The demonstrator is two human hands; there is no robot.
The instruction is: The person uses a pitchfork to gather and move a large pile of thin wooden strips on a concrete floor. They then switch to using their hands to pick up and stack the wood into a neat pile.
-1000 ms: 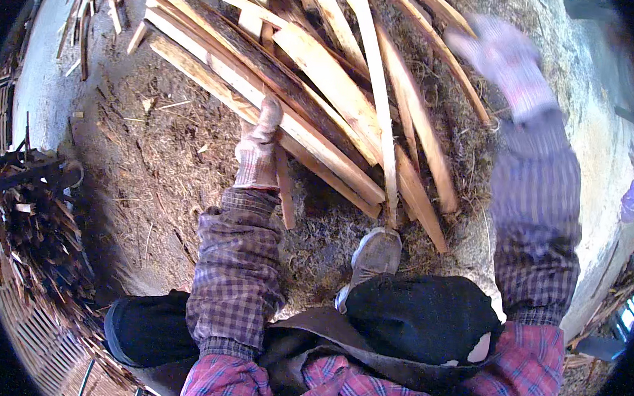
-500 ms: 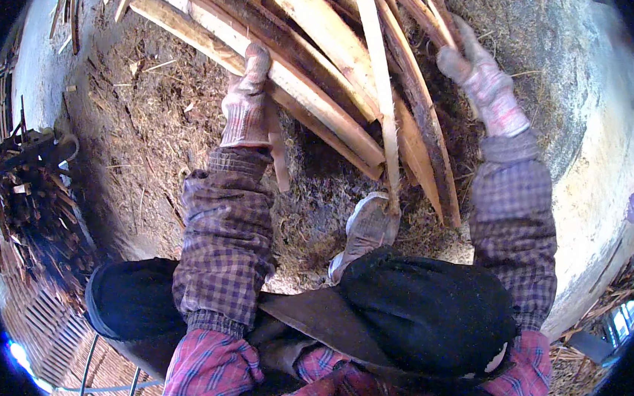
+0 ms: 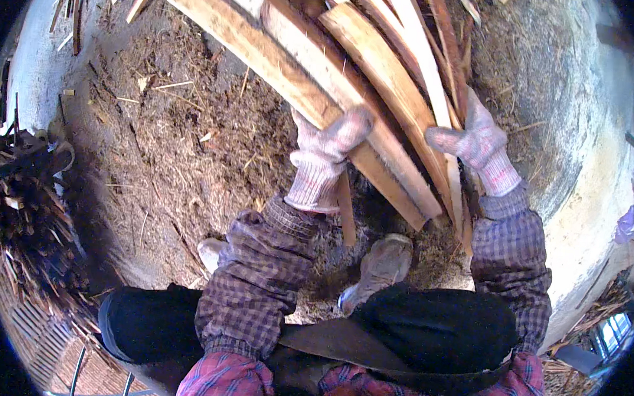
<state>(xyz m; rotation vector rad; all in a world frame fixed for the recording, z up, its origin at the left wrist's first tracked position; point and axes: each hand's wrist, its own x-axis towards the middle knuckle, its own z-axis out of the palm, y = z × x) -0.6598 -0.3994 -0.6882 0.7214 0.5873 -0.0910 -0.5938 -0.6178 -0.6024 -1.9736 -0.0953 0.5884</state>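
Observation:
A loose bundle of long, rough-sawn wood strips [image 3: 386, 77] fans out in front of me, several pale and some with dark bark edges. My left hand [image 3: 329, 143], in a soiled knitted glove, grips the near-left strips, its thumb lying across the top; the other fingers are hidden underneath. My right hand [image 3: 478, 140], gloved alike, closes round the bundle's right side, its thumb over a narrow pale strip. The near ends of the strips hang above my shoe [image 3: 386, 267]. A short, thin wood piece [image 3: 346, 211] points down beside my left wrist.
Sawdust and chips cover the ground [image 3: 181, 128]. A heap of dark wood scraps [image 3: 38, 243] lies at the left. Several thin strips [image 3: 75, 8] lean at the far left. A pale, curved surface [image 3: 583, 219] runs along the right, with a purple scrap [image 3: 626, 224] on it.
My left hand has moved right and nearer to me along the strips. The right hand has come nearer too, and the strips are gathered closer together.

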